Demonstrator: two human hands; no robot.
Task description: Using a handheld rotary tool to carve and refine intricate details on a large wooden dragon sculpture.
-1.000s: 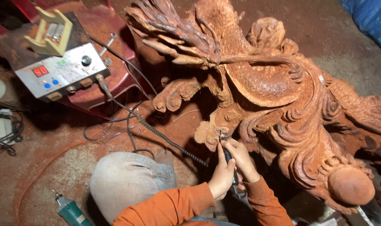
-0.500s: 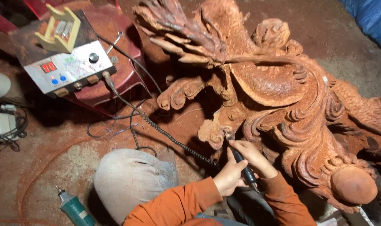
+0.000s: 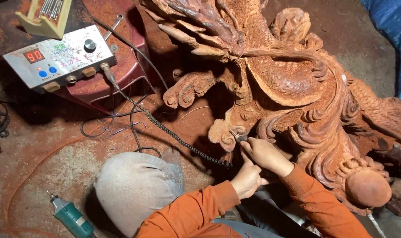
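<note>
Right hand (image 3: 265,154): clenched around the rotary carving handpiece (image 3: 241,139), fingers wrapped over its front end; sleeve orange.
Left hand (image 3: 246,180): closed on the rear of the same handpiece, just below and touching the right hand (exact finger placement hidden).
Handpiece: tip pressed against a curled scroll (image 3: 224,133) at the lower left edge of the wooden sculpture (image 3: 297,83).
Sculpture: large reddish-brown carving with swirls, claws and fins, filling the upper right of the view; a rounded knob (image 3: 368,188) at its lower right end.
Coiled cable (image 3: 174,134): runs from the handpiece across the floor up to the control box (image 3: 59,57).
Control box: grey, with a red digital display, blue buttons and a black dial; sits on a dark red plastic stool (image 3: 121,66) near the upper left corner.
Bit holder (image 3: 48,17): pale wooden stand, behind the box.
Teal power tool (image 3: 70,217): lies on the dusty floor (image 3: 46,150) at the lower left, well apart from both hands.
Knee (image 3: 134,185): grey, dust-covered trouser leg, just left of the forearms.
</note>
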